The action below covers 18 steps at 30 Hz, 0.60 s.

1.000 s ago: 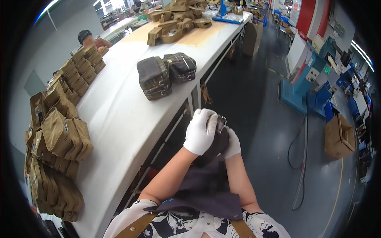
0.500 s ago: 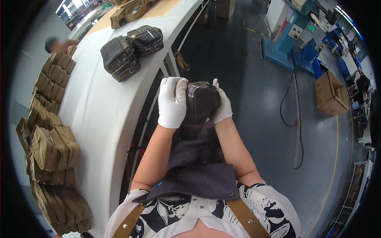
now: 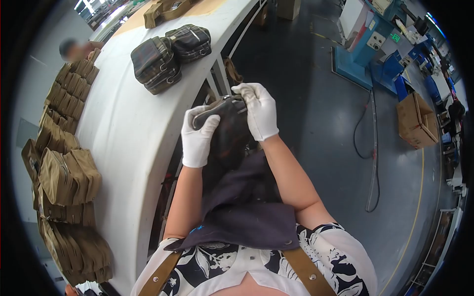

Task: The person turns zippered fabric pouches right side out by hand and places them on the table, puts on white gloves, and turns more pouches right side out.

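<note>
A dark plaid bag [image 3: 229,126] is held up in front of my body, beside the table edge. My left hand [image 3: 198,135], in a white glove, grips the bag's left end with the thumb over its top. At the bag's upper right, my right hand [image 3: 259,111], also gloved in white, has its fingers closed on the edge near a metal fitting. The underside of the bag is in shadow. Two more plaid bags, a nearer one [image 3: 155,64] and a farther one [image 3: 188,43], rest side by side on the white table [image 3: 118,133].
Stacks of tan bags [image 3: 69,175] line the table's left side, where a person [image 3: 74,51] is at the far edge. Another tan bag [image 3: 170,11] lies farther back. On the floor at right are a blue machine [image 3: 360,54], a cardboard box [image 3: 417,121] and a cable [image 3: 374,163].
The held bag has been turned and tilted. My right hand has moved up onto its top edge, and my left hand has shifted lower and left. Earlier, the view swung downward.
</note>
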Each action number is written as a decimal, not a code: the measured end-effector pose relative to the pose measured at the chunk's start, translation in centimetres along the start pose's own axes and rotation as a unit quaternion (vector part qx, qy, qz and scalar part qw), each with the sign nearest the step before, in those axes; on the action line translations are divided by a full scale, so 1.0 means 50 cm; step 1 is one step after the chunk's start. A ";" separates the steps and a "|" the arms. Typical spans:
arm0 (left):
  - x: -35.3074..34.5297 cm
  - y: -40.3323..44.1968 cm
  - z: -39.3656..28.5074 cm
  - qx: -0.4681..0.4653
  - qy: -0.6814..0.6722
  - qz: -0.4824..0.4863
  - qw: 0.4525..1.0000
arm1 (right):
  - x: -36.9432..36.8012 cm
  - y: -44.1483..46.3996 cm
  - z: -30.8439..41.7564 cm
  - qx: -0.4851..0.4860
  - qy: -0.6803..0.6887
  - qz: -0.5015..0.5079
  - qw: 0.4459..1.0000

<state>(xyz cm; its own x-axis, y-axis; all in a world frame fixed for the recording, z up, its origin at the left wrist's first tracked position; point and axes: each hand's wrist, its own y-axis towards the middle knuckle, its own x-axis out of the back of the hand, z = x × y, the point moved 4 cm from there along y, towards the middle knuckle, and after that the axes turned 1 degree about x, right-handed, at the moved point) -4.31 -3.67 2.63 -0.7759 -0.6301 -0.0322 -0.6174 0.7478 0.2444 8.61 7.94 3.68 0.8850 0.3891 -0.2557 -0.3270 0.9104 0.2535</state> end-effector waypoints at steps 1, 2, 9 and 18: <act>-0.006 0.000 0.010 0.051 -0.055 0.018 0.997 | 0.005 -0.015 -0.003 0.016 0.024 -0.013 0.999; -0.010 0.003 0.012 0.048 -0.068 0.014 0.996 | 0.009 -0.023 -0.007 0.032 0.048 -0.027 0.998; 0.002 0.037 0.058 0.098 -0.091 0.072 0.988 | -0.022 0.005 0.045 0.023 -0.044 -0.003 0.999; -0.012 0.068 0.052 0.100 -0.104 0.137 0.980 | 0.010 -0.053 0.002 0.164 -0.096 0.006 0.982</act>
<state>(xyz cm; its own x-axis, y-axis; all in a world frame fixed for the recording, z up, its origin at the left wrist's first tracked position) -6.25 -0.22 0.98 -0.9130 -0.3587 -0.1945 -0.3787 0.9223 0.0768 9.96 5.68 2.99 0.9381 0.3376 -0.0777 -0.2422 0.7994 0.5498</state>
